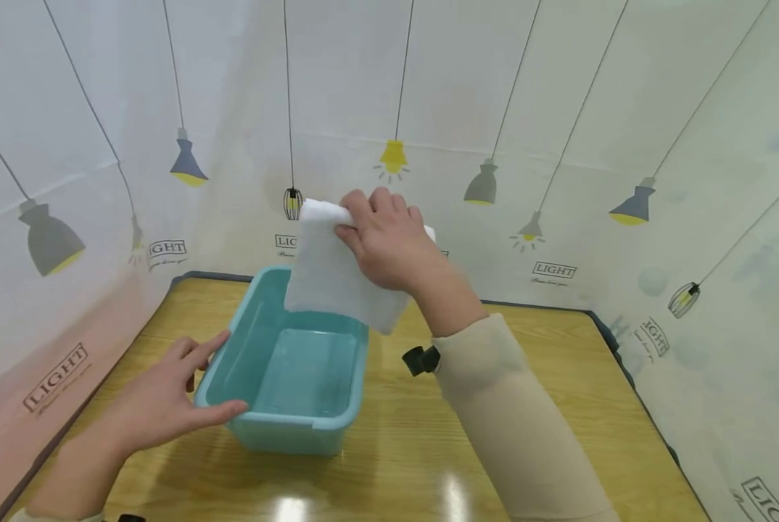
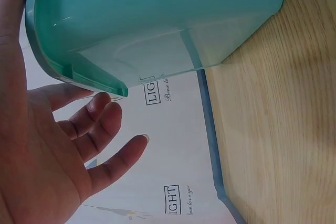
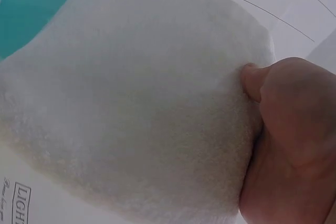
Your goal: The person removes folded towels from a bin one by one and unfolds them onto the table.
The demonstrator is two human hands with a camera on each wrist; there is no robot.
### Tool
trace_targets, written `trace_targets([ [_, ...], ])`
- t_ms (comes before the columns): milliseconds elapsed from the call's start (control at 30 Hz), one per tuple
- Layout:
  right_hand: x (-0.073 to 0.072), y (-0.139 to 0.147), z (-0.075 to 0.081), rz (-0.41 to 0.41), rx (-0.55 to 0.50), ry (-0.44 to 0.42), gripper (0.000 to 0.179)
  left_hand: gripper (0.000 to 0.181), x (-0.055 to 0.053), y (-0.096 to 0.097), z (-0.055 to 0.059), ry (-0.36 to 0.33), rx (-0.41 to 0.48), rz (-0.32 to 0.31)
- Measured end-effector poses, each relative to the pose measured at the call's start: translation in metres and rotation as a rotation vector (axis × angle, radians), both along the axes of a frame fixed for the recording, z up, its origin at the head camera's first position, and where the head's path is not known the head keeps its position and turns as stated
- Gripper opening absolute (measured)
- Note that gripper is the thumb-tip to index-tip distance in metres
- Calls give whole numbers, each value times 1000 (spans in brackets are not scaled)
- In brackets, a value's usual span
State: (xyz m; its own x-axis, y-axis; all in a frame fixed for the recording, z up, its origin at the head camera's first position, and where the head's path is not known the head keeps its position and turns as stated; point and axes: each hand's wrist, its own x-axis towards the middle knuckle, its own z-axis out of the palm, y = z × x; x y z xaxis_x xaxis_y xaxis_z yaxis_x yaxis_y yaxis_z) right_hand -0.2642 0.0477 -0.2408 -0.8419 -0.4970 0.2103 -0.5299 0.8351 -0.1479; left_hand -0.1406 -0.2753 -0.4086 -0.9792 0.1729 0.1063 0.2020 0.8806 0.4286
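Observation:
My right hand (image 1: 392,243) grips the upper edge of a white towel (image 1: 327,268), thumb on the near side and fingers over the top. The towel hangs down over the far right part of a light blue plastic basin (image 1: 278,417) and hides some of its rim. Close up in the right wrist view, the towel (image 3: 136,93) has a fuzzy surface, with the thumb pressed on its edge. My left hand (image 1: 157,399) holds the basin's near left corner between thumb and index finger. Its other fingers hang loosely below the rim in the left wrist view.
The basin stands on a wood-grain table (image 1: 494,406) with a dark edge strip. White sheeting (image 1: 559,109) printed with hanging lamps and "LIGHT" labels closes off the back and both sides. Light glares off the table's near part.

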Motion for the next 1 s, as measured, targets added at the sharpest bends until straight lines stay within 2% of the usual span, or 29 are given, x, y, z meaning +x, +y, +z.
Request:
trace_targets([
  [233, 15, 34, 2, -15, 22, 11, 37, 114, -4, 2, 2, -7, -2, -12],
  [567, 31, 80, -11, -20, 7, 23, 37, 113, -4, 4, 1, -22, 8, -11],
  [833, 43, 116, -28, -48, 6, 11, 34, 110, -2, 6, 3, 101, -34, -58],
  [1000, 51, 139, -37, -82, 13, 11, 32, 96, 2, 24, 13, 180, -1, -119],
])
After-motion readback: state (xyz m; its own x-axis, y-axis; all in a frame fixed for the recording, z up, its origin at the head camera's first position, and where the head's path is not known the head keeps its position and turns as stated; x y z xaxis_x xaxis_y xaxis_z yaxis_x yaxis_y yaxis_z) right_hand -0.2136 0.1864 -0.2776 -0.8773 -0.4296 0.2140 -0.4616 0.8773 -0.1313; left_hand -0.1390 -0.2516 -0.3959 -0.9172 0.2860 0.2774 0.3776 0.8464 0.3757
